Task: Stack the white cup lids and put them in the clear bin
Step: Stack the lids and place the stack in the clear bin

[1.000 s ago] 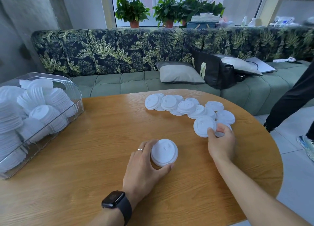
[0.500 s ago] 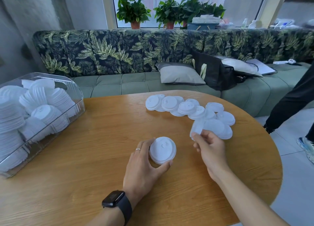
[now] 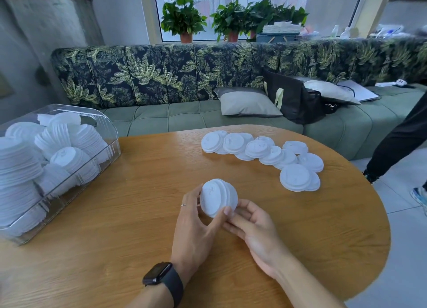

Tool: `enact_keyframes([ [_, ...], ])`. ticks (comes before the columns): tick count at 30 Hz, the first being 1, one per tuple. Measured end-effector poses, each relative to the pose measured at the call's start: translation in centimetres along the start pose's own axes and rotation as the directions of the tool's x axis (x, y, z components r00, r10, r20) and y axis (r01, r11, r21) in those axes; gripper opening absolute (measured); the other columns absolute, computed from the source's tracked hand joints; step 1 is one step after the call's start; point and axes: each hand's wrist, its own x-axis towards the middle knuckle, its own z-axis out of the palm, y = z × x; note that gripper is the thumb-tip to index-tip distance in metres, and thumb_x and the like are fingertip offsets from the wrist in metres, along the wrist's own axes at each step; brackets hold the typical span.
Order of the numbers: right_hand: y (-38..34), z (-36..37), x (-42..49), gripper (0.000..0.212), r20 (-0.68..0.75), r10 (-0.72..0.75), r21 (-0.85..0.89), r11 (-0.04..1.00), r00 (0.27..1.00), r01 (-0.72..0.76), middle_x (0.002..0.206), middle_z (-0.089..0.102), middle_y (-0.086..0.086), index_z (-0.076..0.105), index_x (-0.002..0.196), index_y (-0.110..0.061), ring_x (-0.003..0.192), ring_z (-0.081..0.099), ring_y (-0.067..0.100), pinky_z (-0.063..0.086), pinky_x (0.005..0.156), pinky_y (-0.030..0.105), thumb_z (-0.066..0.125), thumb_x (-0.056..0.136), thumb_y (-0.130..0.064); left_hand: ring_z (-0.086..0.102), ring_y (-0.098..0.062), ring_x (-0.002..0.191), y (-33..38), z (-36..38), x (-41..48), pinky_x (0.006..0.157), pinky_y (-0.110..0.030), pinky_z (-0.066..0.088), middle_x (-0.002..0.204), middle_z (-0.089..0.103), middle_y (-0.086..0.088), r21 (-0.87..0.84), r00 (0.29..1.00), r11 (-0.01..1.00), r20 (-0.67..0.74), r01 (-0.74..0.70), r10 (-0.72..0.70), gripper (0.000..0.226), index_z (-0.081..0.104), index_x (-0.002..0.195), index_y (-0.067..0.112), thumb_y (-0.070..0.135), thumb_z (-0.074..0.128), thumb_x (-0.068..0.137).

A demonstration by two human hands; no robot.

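Mid-task: bin part-filled, one short stack in my hands, a spread left to do.
Head view: left hand [image 3: 196, 224] and right hand [image 3: 254, 229] are together, both gripping a short stack of white lids [image 3: 218, 198], tilted above the bench [image 3: 138, 215] at frame centre. The clear bin [image 3: 113, 145] at left already holds many stacked lids. Loose lids [image 3: 257, 148] overlap at upper right, unstacked.

The clear bin [image 3: 108, 143] runs off the left edge, and its ribbed wall blurs the lids inside past counting. The lid stack [image 3: 217, 198] hides part of the right hand's [image 3: 256, 229] fingers; its lid count cannot be told. A bystander's leg [image 3: 397, 143] is cut by the right edge.
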Motion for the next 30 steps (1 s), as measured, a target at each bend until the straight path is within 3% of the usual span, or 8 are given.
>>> enact_keyframes([
  [3,-0.03,0.2,-0.21,0.024,0.03,0.003,-0.051,0.999,1.0,-0.002,0.109,0.078,0.016,0.064,0.12,-0.001,0.109,0.074,0.026,0.056,0.102,0.04,0.065,0.096,-0.004,0.049,0.001,0.125,-0.2,0.05,0.14,0.104,-0.035,0.048,0.135,0.051,0.023,0.044,1.0,0.999,0.01,-0.005,0.005,0.086,0.04,0.144,0.034,0.077,0.067,0.075],
  [6,-0.21,-0.09,-0.09,0.026,0.034,0.025,-0.031,0.999,0.999,-0.024,0.107,0.077,0.018,0.065,0.118,0.0,0.107,0.073,0.029,0.057,0.098,0.039,0.056,0.095,0.009,0.045,0.007,0.127,-0.11,0.03,0.18,0.107,-0.028,0.044,0.133,0.047,0.029,0.063,1.0,0.998,0.016,-0.026,0.026,0.085,0.04,0.144,0.034,0.071,0.07,0.075],
  [9,-0.53,-0.21,0.07,0.035,0.046,0.043,0.081,0.996,0.998,-0.047,0.094,0.072,0.015,0.066,0.124,-0.003,0.099,0.067,0.03,0.058,0.092,0.04,0.052,0.093,-0.01,0.041,0.01,0.129,-0.12,-0.07,0.18,0.107,-0.021,0.041,0.136,0.046,0.026,0.098,0.997,0.993,0.038,-0.065,0.061,0.084,0.041,0.146,0.032,0.065,0.073,0.075],
  [13,-0.73,0.05,0.22,0.036,-0.021,0.033,0.06,0.998,0.999,-0.031,0.087,0.069,0.007,0.072,0.123,-0.012,0.077,0.06,0.018,0.055,0.086,0.04,0.06,0.097,-0.034,0.039,0.009,0.133,-0.13,-0.16,0.1,0.106,-0.01,0.035,0.142,0.042,0.024,0.125,0.987,0.983,0.103,-0.133,0.121,0.085,0.039,0.147,0.037,0.063,0.075,0.075],
  [17,-0.56,0.31,0.07,0.024,-0.055,0.013,0.061,0.998,0.998,-0.009,0.094,0.075,0.005,0.074,0.119,-0.018,0.067,0.062,0.011,0.052,0.078,0.034,0.06,0.101,-0.025,0.042,0.008,0.132,-0.11,-0.16,0.0,0.1,-0.001,0.031,0.142,0.042,0.027,0.15,0.979,0.973,0.129,-0.176,0.157,0.084,0.042,0.147,0.036,0.059,0.078,0.075],
  [23,-0.61,0.22,0.0,0.028,-0.063,0.054,0.118,0.992,0.997,-0.046,0.105,0.076,0.012,0.069,0.122,-0.01,0.08,0.067,0.014,0.046,0.075,0.031,0.058,0.1,-0.023,0.04,0.011,0.133,-0.16,-0.07,-0.17,0.098,0.001,0.031,0.143,0.036,0.034,0.163,0.972,0.964,0.142,-0.21,0.187,0.084,0.039,0.149,0.038,0.058,0.075,0.076],
  [26,-0.58,0.23,-0.09,0.038,-0.045,0.026,0.045,0.999,0.999,-0.024,0.105,0.076,0.011,0.068,0.122,-0.011,0.084,0.065,0.017,0.047,0.075,0.03,0.07,0.088,-0.03,0.039,0.01,0.134,-0.31,0.03,-0.2,0.096,0.0,0.032,0.145,0.031,0.036,0.186,0.969,0.958,0.159,-0.217,0.189,0.088,0.033,0.152,0.041,0.061,0.073,0.076],
  [30,-0.15,0.2,0.0,0.037,-0.081,0.017,0.047,0.999,0.997,-0.013,0.099,0.076,0.009,0.069,0.12,-0.01,0.083,0.054,0.023,0.048,0.074,0.03,0.076,0.086,-0.02,0.038,0.009,0.134,-0.56,0.21,-0.09,0.102,-0.013,0.04,0.149,0.031,0.027,0.171,0.974,0.966,0.148,-0.193,0.169,0.097,0.026,0.154,0.041,0.068,0.075,0.073],
])
